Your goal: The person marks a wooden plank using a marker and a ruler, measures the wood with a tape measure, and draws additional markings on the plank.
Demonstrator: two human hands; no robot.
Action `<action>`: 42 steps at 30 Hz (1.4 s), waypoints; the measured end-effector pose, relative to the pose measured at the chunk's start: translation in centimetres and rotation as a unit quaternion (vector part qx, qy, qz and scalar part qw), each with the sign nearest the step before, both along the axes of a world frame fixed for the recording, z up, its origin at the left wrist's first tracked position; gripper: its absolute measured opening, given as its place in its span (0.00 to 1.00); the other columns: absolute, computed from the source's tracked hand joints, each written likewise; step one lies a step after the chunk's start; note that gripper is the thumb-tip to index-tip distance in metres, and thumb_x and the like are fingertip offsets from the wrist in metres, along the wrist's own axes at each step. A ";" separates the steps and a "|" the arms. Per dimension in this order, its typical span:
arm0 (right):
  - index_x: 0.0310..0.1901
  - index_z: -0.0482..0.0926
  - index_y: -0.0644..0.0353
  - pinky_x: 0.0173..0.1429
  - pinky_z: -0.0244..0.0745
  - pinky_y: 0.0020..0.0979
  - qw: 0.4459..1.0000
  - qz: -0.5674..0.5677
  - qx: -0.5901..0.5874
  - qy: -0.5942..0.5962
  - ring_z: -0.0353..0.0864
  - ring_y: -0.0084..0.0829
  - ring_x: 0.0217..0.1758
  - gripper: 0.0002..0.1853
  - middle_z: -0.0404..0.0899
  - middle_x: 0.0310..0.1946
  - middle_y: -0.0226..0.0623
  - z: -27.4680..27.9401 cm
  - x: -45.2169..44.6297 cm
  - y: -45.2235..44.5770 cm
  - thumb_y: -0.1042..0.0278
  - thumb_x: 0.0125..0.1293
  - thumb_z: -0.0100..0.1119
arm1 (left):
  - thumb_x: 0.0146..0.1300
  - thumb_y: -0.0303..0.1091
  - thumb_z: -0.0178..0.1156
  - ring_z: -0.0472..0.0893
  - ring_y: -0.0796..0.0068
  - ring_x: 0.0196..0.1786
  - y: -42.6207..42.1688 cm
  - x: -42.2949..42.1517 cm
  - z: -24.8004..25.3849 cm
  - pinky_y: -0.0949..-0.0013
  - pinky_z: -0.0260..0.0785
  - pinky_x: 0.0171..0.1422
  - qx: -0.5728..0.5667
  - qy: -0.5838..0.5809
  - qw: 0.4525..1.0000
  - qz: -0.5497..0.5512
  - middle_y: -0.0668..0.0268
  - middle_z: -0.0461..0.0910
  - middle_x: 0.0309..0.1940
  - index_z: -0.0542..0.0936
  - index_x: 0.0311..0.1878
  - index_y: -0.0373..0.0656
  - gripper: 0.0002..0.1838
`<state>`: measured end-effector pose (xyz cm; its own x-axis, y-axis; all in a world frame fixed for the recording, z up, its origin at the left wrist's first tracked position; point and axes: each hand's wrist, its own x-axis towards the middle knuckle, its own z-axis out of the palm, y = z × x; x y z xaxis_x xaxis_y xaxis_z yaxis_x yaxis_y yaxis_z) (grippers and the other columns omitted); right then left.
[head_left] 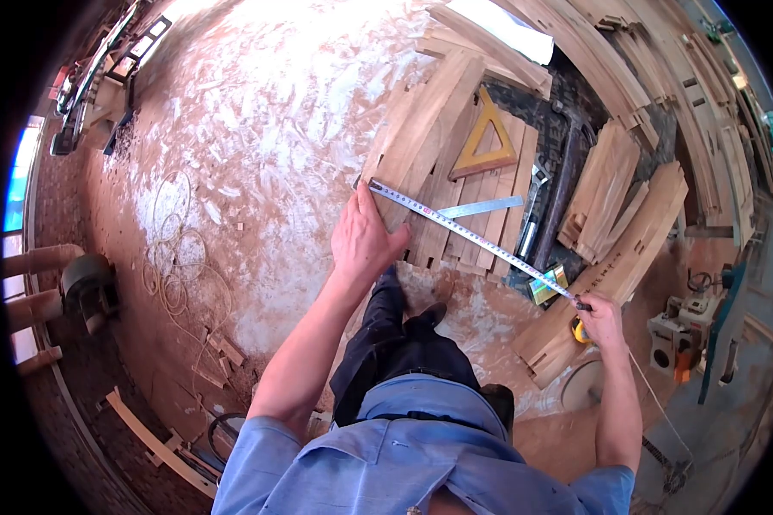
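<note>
My left hand (365, 236) lies at the near end of a wide wooden board (429, 129). Its fingers are stretched out and its thumb is spread, with the fingertips touching the hooked end of a steel tape blade (481, 242). The blade slants down to the right across several boards. My right hand (603, 323) is closed around the tape measure, whose yellow case (581, 331) shows below the fingers. Between the hands, a metal ruler (481, 207) crosses close to the blade. A yellow triangular square (488, 142) with a wooden base rests on the boards (511, 184).
A dark hammer (567, 172) lies right of the boards, near a small yellow-green box (548, 285). Notched timber (636, 249) is stacked on the right. A machine (683, 330) stands beyond my right hand. Tangled cord (176, 275) lies on the dusty floor.
</note>
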<state>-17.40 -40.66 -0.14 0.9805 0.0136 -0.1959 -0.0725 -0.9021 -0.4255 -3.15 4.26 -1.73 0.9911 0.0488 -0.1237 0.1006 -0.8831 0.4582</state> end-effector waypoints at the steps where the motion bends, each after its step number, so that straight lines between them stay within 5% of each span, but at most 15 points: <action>1: 0.35 0.86 0.60 0.38 0.77 0.42 1.000 0.001 -0.002 -0.003 0.84 0.45 0.32 0.07 0.82 0.29 0.41 0.0 0.0 0.0 0.68 0.60 0.74 | 0.54 0.49 0.70 0.75 0.45 0.70 -0.1 0.0 0.2 0.55 0.70 0.71 -0.006 0.012 1.000 0.002 0.40 0.72 0.67 0.58 0.77 0.26 0.54; 42: 0.33 0.83 0.61 0.37 0.75 0.44 0.999 0.008 -0.014 -0.038 0.82 0.47 0.34 0.08 0.80 0.28 0.43 -0.5 0.0 0.2 0.69 0.60 0.73 | 0.54 0.52 0.69 0.79 0.45 0.64 -0.4 0.1 1.0 0.51 0.73 0.66 -0.001 0.021 1.000 0.020 0.45 0.76 0.64 0.62 0.77 0.33 0.52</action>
<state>-17.39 -40.47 -0.68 0.9922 0.0254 -0.1222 -0.0264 -0.9143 -0.4043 -3.07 3.83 -0.68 0.9822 0.0878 -0.1661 0.1552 -0.8772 0.4543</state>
